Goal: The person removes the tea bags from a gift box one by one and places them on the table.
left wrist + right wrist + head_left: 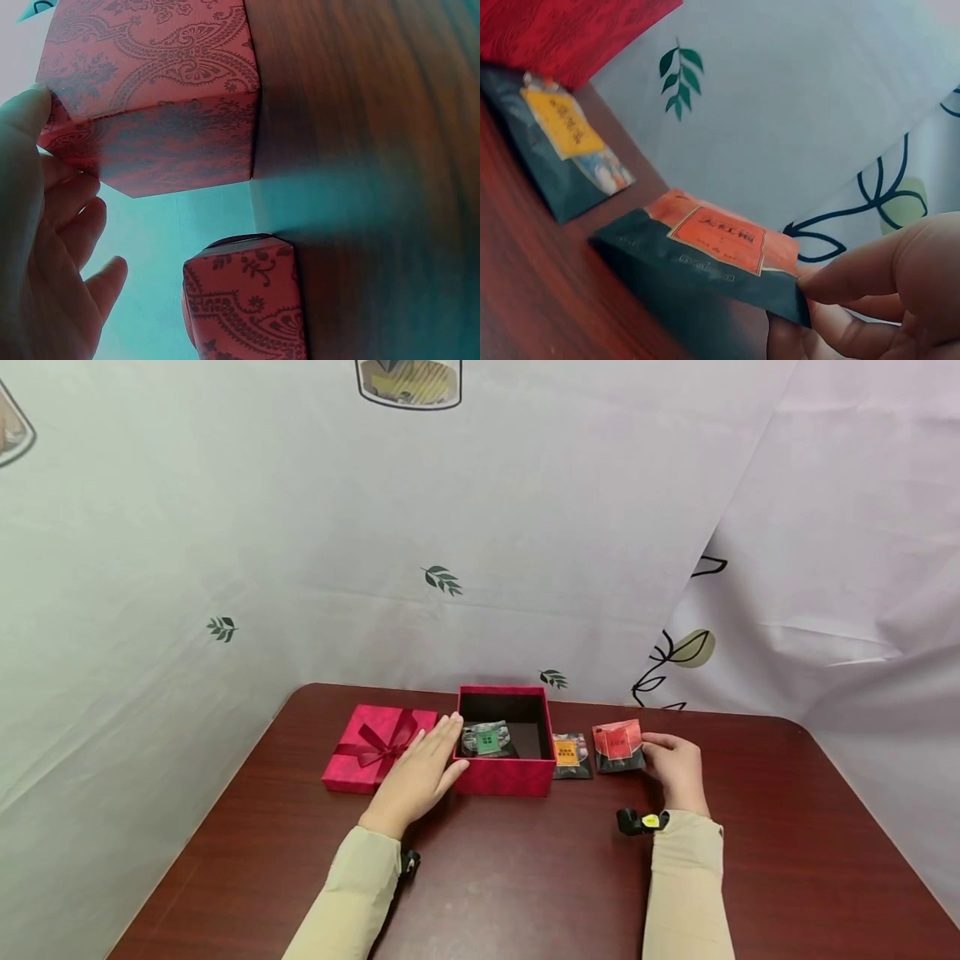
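An open red gift box (504, 774) (154, 97) stands mid-table with a green-labelled sachet (487, 741) leaning inside it. My left hand (420, 772) (45, 247) rests flat with straight fingers against the box's left side. Left of it lies the red lid with a ribbon bow (377, 746) (244, 304). My right hand (675, 764) (870, 300) pinches the right edge of a red-labelled dark sachet (618, 746) (705, 251), lifting it slightly off the table. A yellow-labelled dark sachet (571, 755) (562, 146) lies flat between that one and the box.
The dark wooden table (525, 877) has rounded far corners and is backed closely by a pale leaf-print cloth (450, 527). Bare tabletop lies in front of the box and on both sides.
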